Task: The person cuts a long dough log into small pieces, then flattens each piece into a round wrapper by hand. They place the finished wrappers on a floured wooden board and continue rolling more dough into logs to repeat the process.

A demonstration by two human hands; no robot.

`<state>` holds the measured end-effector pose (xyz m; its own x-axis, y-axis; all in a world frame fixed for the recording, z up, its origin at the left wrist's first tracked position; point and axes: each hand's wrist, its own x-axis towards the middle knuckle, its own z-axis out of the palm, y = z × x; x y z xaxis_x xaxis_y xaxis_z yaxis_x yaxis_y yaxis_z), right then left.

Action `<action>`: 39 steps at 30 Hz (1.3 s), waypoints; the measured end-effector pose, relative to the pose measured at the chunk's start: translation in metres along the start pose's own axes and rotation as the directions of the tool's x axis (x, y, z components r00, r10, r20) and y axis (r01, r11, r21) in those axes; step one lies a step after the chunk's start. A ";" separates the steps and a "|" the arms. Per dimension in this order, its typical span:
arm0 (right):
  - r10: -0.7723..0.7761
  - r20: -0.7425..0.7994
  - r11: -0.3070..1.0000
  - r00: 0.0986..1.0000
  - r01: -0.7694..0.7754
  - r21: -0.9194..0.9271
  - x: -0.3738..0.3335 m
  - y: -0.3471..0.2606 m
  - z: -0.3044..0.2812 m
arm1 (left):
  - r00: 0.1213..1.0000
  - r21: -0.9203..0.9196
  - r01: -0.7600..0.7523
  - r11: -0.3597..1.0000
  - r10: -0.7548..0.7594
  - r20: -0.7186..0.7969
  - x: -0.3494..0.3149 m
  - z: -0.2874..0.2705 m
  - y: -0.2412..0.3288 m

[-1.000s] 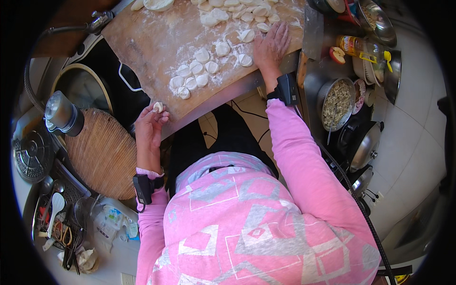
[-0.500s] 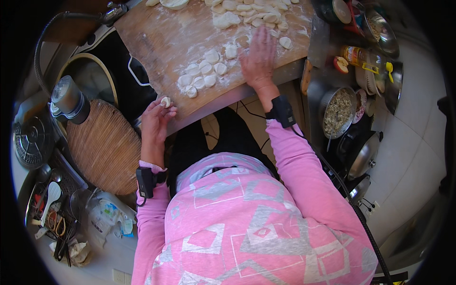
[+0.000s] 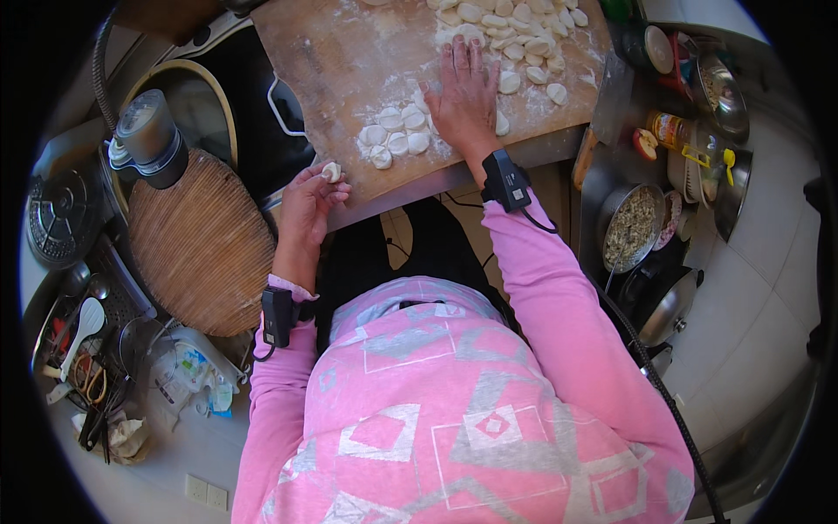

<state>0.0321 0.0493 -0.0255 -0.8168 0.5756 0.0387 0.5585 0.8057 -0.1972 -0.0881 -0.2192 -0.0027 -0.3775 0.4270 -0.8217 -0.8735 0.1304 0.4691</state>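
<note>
Pinches a small white lump of soft dough (image 3: 331, 172) between the thumb and fingers of the left hand (image 3: 314, 199), at the near left edge of a big flat light-brown wooden board (image 3: 349, 61). Holds the right hand (image 3: 465, 105) open over the same board, palm down, fingers spread; cannot tell what is under the palm. Between the two hands, on the board, a bunch of flat round white dough pieces (image 3: 398, 143). Up and right of the right hand, a big heap of small white dough bits (image 3: 535, 46). By the board's right edge, a knife with a brown wooden handle (image 3: 586, 157). Farther right, a round silver metal bowl (image 3: 605, 229) of chopped filling (image 3: 633, 220), near a cut red apple (image 3: 646, 144).
</note>
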 end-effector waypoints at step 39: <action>-0.697 -0.017 0.709 0.717 0.692 0.137 -0.044 -0.045 0.007 | 0.996 -0.005 -0.086 0.996 0.086 -0.009 0.005 0.030 0.026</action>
<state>0.0423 -0.0134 -0.0254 -0.9724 -0.1460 0.1819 -0.1890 0.9502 -0.2477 -0.1029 -0.1868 0.0152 -0.4541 0.4281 -0.7814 -0.8394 0.0883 0.5362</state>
